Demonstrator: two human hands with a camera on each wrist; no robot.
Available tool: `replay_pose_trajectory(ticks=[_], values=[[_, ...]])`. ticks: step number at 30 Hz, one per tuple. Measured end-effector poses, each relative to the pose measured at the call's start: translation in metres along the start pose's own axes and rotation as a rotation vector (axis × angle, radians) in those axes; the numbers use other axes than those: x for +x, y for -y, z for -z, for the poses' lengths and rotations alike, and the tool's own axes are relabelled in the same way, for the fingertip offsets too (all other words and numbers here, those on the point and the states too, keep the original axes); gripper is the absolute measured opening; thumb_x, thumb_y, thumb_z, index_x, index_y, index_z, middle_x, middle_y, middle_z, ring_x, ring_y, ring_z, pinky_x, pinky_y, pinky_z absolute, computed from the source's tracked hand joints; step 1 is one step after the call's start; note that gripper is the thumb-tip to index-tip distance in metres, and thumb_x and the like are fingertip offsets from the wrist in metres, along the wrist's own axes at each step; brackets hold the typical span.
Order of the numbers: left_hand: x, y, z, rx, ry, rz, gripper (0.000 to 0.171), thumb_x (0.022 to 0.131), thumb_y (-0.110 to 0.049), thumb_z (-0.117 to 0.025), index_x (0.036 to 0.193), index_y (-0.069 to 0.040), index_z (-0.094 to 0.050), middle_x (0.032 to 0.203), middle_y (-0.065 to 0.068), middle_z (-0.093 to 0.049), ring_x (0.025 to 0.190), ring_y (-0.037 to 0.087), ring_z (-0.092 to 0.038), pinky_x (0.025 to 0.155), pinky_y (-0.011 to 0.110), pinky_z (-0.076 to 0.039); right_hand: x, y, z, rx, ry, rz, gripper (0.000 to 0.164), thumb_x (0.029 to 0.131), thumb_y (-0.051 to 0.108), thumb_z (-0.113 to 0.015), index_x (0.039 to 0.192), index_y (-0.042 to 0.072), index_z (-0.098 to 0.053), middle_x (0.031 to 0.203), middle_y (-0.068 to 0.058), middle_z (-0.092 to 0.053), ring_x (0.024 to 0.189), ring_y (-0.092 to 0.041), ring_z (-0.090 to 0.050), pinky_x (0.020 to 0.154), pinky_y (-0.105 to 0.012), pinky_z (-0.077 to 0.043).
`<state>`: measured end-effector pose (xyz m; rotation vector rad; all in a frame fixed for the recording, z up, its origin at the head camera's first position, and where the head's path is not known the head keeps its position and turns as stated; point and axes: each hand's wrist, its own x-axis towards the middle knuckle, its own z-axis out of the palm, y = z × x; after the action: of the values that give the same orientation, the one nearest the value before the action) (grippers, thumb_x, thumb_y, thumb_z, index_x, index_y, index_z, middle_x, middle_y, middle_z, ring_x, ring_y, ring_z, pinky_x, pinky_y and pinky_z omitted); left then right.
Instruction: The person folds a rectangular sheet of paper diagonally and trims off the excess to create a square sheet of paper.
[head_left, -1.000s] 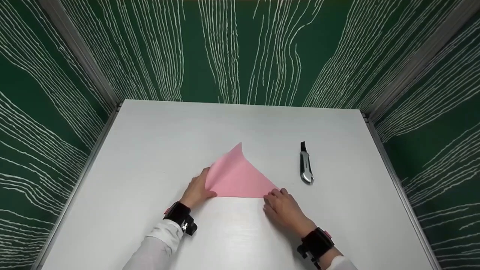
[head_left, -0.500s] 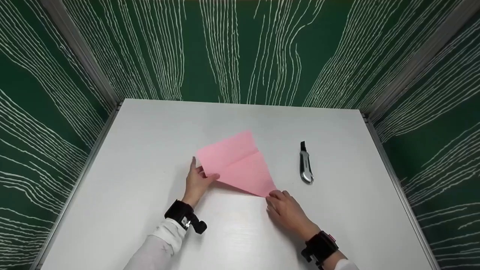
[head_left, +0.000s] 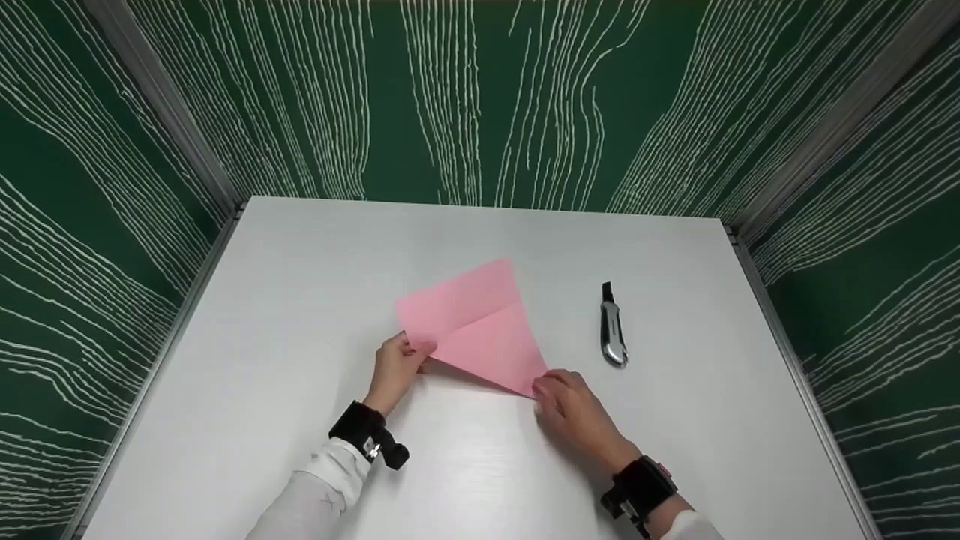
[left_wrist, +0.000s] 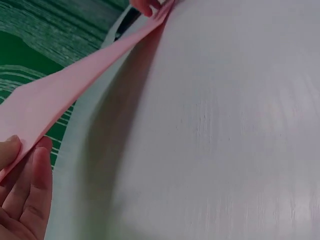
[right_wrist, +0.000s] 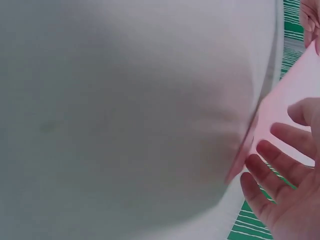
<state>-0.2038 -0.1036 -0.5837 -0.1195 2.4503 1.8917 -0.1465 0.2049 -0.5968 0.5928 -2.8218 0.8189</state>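
Observation:
A pink sheet of paper [head_left: 487,322] with a crease running across it is held at a tilt over the white table. My left hand [head_left: 394,373] pinches its near left edge between thumb and fingers. In the left wrist view that side of the paper [left_wrist: 60,95] is raised, with a shadow below. My right hand [head_left: 581,415] is at the near right corner. The right wrist view has this hand [right_wrist: 292,180] with fingers loosely spread beside the paper's pointed corner, thumb apart from them.
A grey and black utility knife [head_left: 612,337] lies on the white table [head_left: 300,270], right of the paper, its dark tip pointing away. Green walls [head_left: 517,97] with white lines and metal frame posts [head_left: 161,105] stand around the table.
The paper has gone from a folded triangle to an opened-out shape showing its crease. My left hand has lifted its left side; the right hand has stayed by the near right corner.

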Motion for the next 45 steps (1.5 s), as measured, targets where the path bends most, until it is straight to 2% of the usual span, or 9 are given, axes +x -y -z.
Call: replay_pose_trajectory(ticks=[3, 9, 14, 21, 26, 30, 34, 39, 45], values=[[-0.004, -0.012, 0.0, -0.041, 0.006, -0.008, 0.018, 0.087, -0.02, -0.068, 0.099, -0.007, -0.066, 0.087, 0.013, -0.072, 0.077, 0.036, -0.07, 0.066, 0.037, -0.058, 0.009, 0.001, 0.008, 0.064, -0.048, -0.092, 0.029, 0.09, 0.014, -0.062, 0.119, 0.01, -0.064, 0.116, -0.006, -0.06, 0.112, -0.02, -0.054, 0.097, -0.037, -0.047], [-0.017, -0.045, 0.0, -0.112, 0.042, -0.039, 0.021, 0.088, -0.01, -0.065, 0.104, 0.003, -0.066, 0.099, 0.021, -0.069, 0.081, 0.028, -0.072, 0.07, 0.036, -0.058, 0.028, -0.001, 0.021, 0.247, -0.134, -0.199, 0.038, 0.09, 0.013, -0.062, 0.127, 0.007, -0.056, 0.115, -0.01, -0.06, 0.105, -0.024, -0.057, 0.088, -0.042, -0.051], [-0.015, -0.05, -0.003, -0.134, 0.049, -0.061, 0.021, 0.086, -0.009, -0.066, 0.103, 0.004, -0.067, 0.1, 0.02, -0.068, 0.083, 0.028, -0.071, 0.07, 0.034, -0.058, 0.041, 0.0, 0.032, 0.317, -0.148, -0.231, 0.043, 0.091, 0.014, -0.061, 0.133, 0.007, -0.05, 0.114, -0.012, -0.06, 0.105, -0.025, -0.057, 0.087, -0.044, -0.051], [-0.013, -0.052, -0.006, -0.148, 0.063, -0.084, 0.021, 0.086, -0.009, -0.067, 0.102, 0.004, -0.068, 0.098, 0.02, -0.069, 0.083, 0.029, -0.071, 0.071, 0.036, -0.058, 0.064, 0.008, 0.052, 0.444, -0.234, -0.242, 0.045, 0.093, 0.017, -0.059, 0.136, 0.007, -0.047, 0.117, -0.013, -0.062, 0.112, -0.025, -0.059, 0.089, -0.043, -0.05], [-0.014, -0.054, -0.006, -0.133, 0.095, -0.109, 0.019, 0.087, -0.011, -0.066, 0.103, -0.001, -0.068, 0.097, 0.018, -0.07, 0.086, 0.027, -0.071, 0.072, 0.036, -0.058, 0.079, 0.012, 0.058, 0.58, -0.226, -0.255, 0.046, 0.091, 0.014, -0.061, 0.134, 0.003, -0.05, 0.121, -0.018, -0.062, 0.113, -0.025, -0.059, 0.089, -0.026, -0.049], [-0.014, -0.055, -0.005, -0.128, 0.118, -0.123, 0.019, 0.087, -0.013, -0.066, 0.104, -0.003, -0.069, 0.097, 0.015, -0.071, 0.086, 0.025, -0.071, 0.071, 0.036, -0.058, 0.086, 0.012, 0.061, 0.734, -0.227, -0.274, 0.036, 0.088, 0.005, -0.062, 0.123, -0.004, -0.057, 0.113, -0.023, -0.064, 0.098, -0.017, -0.063, 0.079, -0.016, -0.049], [-0.013, -0.055, -0.003, -0.144, 0.124, -0.134, 0.019, 0.087, -0.013, -0.067, 0.102, -0.003, -0.069, 0.094, 0.014, -0.072, 0.085, 0.023, -0.071, 0.07, 0.036, -0.058, 0.089, 0.011, 0.065, 0.793, -0.239, -0.291, 0.021, 0.086, 0.002, -0.064, 0.105, -0.007, -0.066, 0.094, -0.008, -0.07, 0.08, -0.003, -0.063, 0.071, -0.013, -0.05], [-0.01, -0.057, 0.002, -0.179, 0.165, -0.145, 0.019, 0.088, -0.013, -0.065, 0.103, -0.003, -0.07, 0.093, 0.013, -0.072, 0.086, 0.023, -0.071, 0.069, 0.036, -0.058, 0.087, 0.007, 0.068, 0.813, -0.263, -0.285, 0.016, 0.085, -0.001, -0.065, 0.097, -0.011, -0.069, 0.08, 0.013, -0.071, 0.075, 0.001, -0.065, 0.071, -0.014, -0.053], [-0.007, -0.059, 0.008, -0.209, 0.256, -0.15, 0.022, 0.093, -0.013, -0.058, 0.11, -0.003, -0.066, 0.099, 0.014, -0.07, 0.091, 0.02, -0.071, 0.07, 0.035, -0.058, 0.088, 0.002, 0.073, 0.859, -0.265, -0.303, 0.015, 0.084, -0.003, -0.065, 0.096, -0.011, -0.07, 0.074, 0.013, -0.071, 0.066, -0.001, -0.063, 0.065, -0.017, -0.052]])
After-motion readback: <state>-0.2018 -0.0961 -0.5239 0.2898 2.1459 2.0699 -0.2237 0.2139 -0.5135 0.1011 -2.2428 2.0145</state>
